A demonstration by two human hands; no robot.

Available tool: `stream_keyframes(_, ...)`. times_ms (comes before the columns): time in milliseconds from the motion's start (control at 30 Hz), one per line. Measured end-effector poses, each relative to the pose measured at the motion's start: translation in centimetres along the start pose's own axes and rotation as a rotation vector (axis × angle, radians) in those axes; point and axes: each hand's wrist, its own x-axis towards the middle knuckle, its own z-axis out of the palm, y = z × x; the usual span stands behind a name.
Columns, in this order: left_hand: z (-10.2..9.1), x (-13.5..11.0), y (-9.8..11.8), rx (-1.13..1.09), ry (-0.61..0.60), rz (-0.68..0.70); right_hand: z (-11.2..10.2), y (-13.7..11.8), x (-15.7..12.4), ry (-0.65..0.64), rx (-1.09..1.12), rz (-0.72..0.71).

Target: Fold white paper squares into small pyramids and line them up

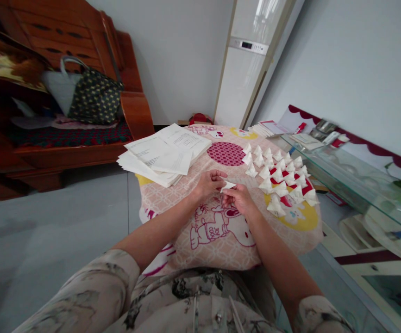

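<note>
Between my two hands is a small folded piece of white paper (228, 186), held above the middle of the cloth-covered table. My left hand (210, 183) pinches its left side with bent fingers. On its right side, my right hand (239, 198) grips the paper between thumb and fingers. To the right stand several folded paper pieces (276, 206) with pointed tips, set out in rows. A stack of printed paper sheets (162, 155) lies at the table's left side, its top sheets askew.
A patterned pink tablecloth (183, 203) covers the table. Along the right runs a glass shelf (353, 185) bearing small items. A wooden bench (136, 113) with a dotted bag (94, 97) stands back left. Behind the table rises a tall white cabinet-like unit (237, 78).
</note>
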Motion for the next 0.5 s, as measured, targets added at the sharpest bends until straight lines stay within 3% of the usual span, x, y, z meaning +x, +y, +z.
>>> stream_keyframes(167,0.17,-0.14,0.08,-0.008,-0.007,-0.024,0.16,0.27,0.1,0.049,0.006,-0.032)
stream_keyframes(500,0.35,-0.1,0.03,0.015,0.031,0.003,0.54,0.38,0.09,0.026,-0.024,-0.016)
